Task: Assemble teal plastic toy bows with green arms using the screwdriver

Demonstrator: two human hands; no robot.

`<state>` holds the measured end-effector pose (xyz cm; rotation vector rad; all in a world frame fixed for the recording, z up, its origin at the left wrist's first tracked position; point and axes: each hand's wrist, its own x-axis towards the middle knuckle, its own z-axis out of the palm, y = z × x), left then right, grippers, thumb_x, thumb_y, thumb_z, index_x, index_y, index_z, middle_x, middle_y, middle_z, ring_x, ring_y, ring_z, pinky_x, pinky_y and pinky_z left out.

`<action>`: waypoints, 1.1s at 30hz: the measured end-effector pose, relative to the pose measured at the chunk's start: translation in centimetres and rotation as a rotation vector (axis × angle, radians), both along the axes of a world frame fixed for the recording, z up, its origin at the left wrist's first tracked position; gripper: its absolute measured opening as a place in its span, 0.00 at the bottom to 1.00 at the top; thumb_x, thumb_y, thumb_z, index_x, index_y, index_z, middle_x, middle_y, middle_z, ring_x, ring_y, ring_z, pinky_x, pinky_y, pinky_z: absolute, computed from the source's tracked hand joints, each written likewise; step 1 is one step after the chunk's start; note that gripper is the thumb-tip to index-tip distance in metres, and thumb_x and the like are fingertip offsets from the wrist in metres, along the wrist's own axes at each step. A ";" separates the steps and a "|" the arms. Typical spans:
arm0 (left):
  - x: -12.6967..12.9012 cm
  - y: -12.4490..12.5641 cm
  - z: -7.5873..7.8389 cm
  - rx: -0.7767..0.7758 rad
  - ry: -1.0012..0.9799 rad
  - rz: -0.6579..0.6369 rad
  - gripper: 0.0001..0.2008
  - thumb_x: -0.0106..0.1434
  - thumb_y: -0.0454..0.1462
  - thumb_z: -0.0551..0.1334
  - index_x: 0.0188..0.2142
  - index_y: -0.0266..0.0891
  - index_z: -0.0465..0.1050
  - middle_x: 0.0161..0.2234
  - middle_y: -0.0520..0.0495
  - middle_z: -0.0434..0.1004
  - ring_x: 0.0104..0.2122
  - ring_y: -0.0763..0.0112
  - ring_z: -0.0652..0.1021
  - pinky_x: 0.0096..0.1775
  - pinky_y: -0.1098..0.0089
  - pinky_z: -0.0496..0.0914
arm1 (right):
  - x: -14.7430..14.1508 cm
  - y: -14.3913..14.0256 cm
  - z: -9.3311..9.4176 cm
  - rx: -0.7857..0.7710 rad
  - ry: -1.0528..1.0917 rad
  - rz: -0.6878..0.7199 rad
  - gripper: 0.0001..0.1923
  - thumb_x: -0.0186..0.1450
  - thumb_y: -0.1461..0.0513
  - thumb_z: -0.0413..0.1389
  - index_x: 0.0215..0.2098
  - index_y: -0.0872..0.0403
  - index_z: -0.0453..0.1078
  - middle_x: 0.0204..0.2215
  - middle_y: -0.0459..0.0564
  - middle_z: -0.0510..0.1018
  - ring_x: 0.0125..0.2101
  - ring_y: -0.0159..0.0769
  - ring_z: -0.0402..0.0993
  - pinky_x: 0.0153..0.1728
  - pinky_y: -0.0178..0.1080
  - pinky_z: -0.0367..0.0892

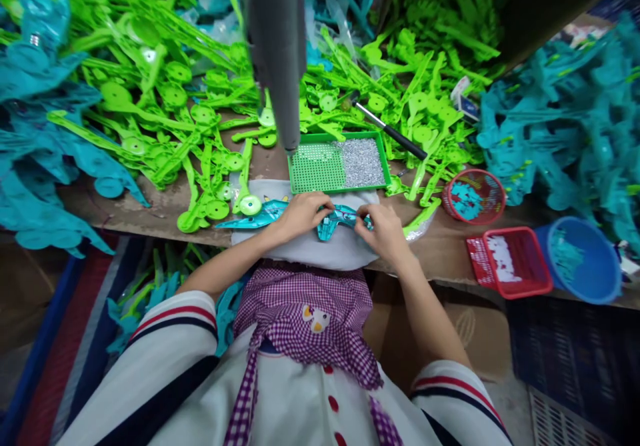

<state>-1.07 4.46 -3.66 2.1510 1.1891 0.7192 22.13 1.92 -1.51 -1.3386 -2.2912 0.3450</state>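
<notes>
On the grey cloth (300, 253) at the table's front edge lies a glossy teal plastic part (327, 229), long and pointed to the left. My left hand (302, 214) is closed over its middle, fingertips pressing on it. At its right end, my right hand (383, 230) has thumb and fingers pinched on the part; whether a smaller piece is also between them is hidden. Just beyond my hands stands a green tray (315, 191) with a perforated bottom, its right half holding many tiny silvery pieces (364, 161).
Heaps of lime-green plastic parts (175, 99) cover the back; teal parts pile up at left (45, 126) and right (565, 119). A grey tool (277, 53) hangs over the tray. A black-handled rod (393, 133), red baskets (520, 233) and a blue bowl (600, 266) are to the right.
</notes>
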 end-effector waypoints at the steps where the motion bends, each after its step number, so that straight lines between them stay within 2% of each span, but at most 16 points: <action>1: 0.2 0.4 0.6 -0.033 0.009 0.016 0.05 0.65 0.31 0.61 0.37 0.39 0.77 0.36 0.47 0.82 0.37 0.67 0.79 0.39 0.67 0.69 | -0.7 -0.8 -0.2 0.018 0.020 -0.005 0.02 0.67 0.62 0.55 0.38 0.51 0.69 0.30 0.48 0.79 0.32 0.38 0.73 0.37 0.41 0.63; 4: 1.5 2.1 2.2 -0.099 0.057 -0.014 0.06 0.64 0.30 0.61 0.37 0.39 0.77 0.35 0.48 0.82 0.36 0.67 0.79 0.38 0.67 0.68 | -3.4 -3.1 -1.3 0.066 0.084 -0.042 0.05 0.71 0.60 0.54 0.38 0.51 0.70 0.32 0.49 0.80 0.34 0.38 0.75 0.37 0.41 0.64; 8: 4.1 4.5 3.8 -0.254 0.167 -0.229 0.07 0.60 0.29 0.62 0.36 0.39 0.77 0.33 0.49 0.82 0.35 0.69 0.78 0.38 0.69 0.67 | -6.8 -4.5 -3.4 0.168 0.079 -0.199 0.09 0.72 0.57 0.52 0.37 0.52 0.72 0.33 0.53 0.80 0.35 0.40 0.74 0.37 0.42 0.64; 12: 5.6 5.6 4.7 -0.334 0.281 -0.402 0.10 0.58 0.29 0.62 0.38 0.38 0.79 0.34 0.48 0.82 0.34 0.70 0.78 0.38 0.71 0.67 | -7.5 -4.4 -4.0 0.089 0.113 -0.293 0.13 0.71 0.55 0.53 0.34 0.52 0.73 0.30 0.53 0.78 0.31 0.41 0.72 0.35 0.42 0.64; 15: 5.3 5.7 4.6 -0.357 0.254 -0.502 0.13 0.62 0.31 0.59 0.43 0.38 0.80 0.37 0.47 0.83 0.36 0.71 0.79 0.41 0.72 0.69 | -6.3 -4.1 -3.3 -0.107 0.361 -0.306 0.14 0.69 0.52 0.56 0.36 0.53 0.75 0.29 0.51 0.79 0.28 0.37 0.72 0.34 0.41 0.67; 17: 4.5 5.5 3.9 -0.398 0.147 -0.548 0.16 0.64 0.31 0.56 0.48 0.39 0.79 0.44 0.46 0.83 0.41 0.70 0.80 0.44 0.71 0.70 | -5.3 -3.7 -2.6 -0.243 0.555 -0.343 0.15 0.67 0.49 0.58 0.37 0.52 0.75 0.30 0.49 0.80 0.26 0.35 0.72 0.32 0.40 0.69; 20: 3.2 4.7 2.4 -0.419 -0.058 -0.582 0.19 0.67 0.31 0.54 0.52 0.44 0.77 0.50 0.47 0.81 0.48 0.70 0.79 0.49 0.69 0.72 | -4.0 -3.0 -1.6 -0.307 0.649 -0.368 0.16 0.64 0.48 0.60 0.34 0.51 0.77 0.29 0.47 0.81 0.26 0.34 0.72 0.31 0.40 0.70; 23: 2.2 3.5 1.1 -0.374 -0.175 -0.595 0.23 0.65 0.29 0.53 0.55 0.47 0.74 0.50 0.47 0.81 0.48 0.69 0.79 0.50 0.65 0.73 | -3.4 -2.3 -1.1 -0.232 0.565 -0.310 0.14 0.64 0.48 0.60 0.32 0.50 0.77 0.31 0.48 0.81 0.30 0.36 0.73 0.35 0.43 0.72; 25: 1.9 2.6 0.7 -0.295 -0.184 -0.575 0.27 0.62 0.29 0.57 0.59 0.48 0.70 0.52 0.46 0.79 0.48 0.66 0.79 0.51 0.62 0.74 | -3.1 -1.8 -1.0 -0.201 0.527 -0.288 0.16 0.65 0.48 0.59 0.31 0.50 0.77 0.32 0.50 0.80 0.32 0.37 0.74 0.37 0.44 0.72; 28: 2.2 1.3 0.5 -0.160 -0.125 -0.476 0.35 0.56 0.33 0.67 0.63 0.44 0.64 0.52 0.41 0.78 0.48 0.60 0.78 0.52 0.57 0.72 | -2.6 -0.9 -1.2 -0.254 0.517 -0.274 0.18 0.66 0.46 0.58 0.31 0.51 0.76 0.30 0.49 0.80 0.31 0.38 0.75 0.37 0.44 0.72; 30: 2.8 0.6 0.4 -0.127 -0.091 -0.378 0.39 0.54 0.37 0.71 0.64 0.39 0.62 0.45 0.42 0.80 0.43 0.59 0.78 0.51 0.56 0.72 | -2.4 -0.5 -1.5 -0.299 0.519 -0.272 0.20 0.65 0.45 0.57 0.31 0.51 0.75 0.28 0.48 0.80 0.29 0.37 0.74 0.35 0.43 0.71; 32: 3.4 0.0 0.3 -0.140 -0.089 -0.286 0.35 0.56 0.37 0.71 0.62 0.37 0.64 0.40 0.45 0.80 0.37 0.62 0.78 0.47 0.58 0.73 | -2.3 -0.2 -1.8 -0.316 0.521 -0.273 0.21 0.65 0.44 0.57 0.31 0.51 0.76 0.29 0.49 0.80 0.29 0.37 0.74 0.35 0.43 0.71; 33: 3.6 -0.2 0.2 -0.148 -0.102 -0.253 0.32 0.58 0.37 0.70 0.61 0.38 0.65 0.40 0.45 0.80 0.37 0.63 0.78 0.46 0.59 0.73 | -2.2 -0.2 -1.9 -0.314 0.521 -0.270 0.21 0.65 0.43 0.57 0.31 0.51 0.76 0.29 0.49 0.81 0.30 0.37 0.75 0.36 0.43 0.71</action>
